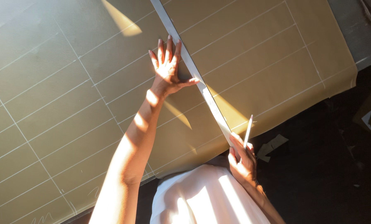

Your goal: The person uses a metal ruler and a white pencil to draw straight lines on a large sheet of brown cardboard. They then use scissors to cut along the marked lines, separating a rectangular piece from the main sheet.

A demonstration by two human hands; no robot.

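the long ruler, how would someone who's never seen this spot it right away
Start at the big olive-tan sheet ruled with pale lines. A long straightedge crosses it diagonally, pinned by the left hand, its near end at the right hand, which holds a white pencil. It is a wide grey band, unlike the thin drawn lines.

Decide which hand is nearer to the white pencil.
Right. The right hand holds the white pencil in its fingers; the left hand is pressed flat on the long ruler, well away.
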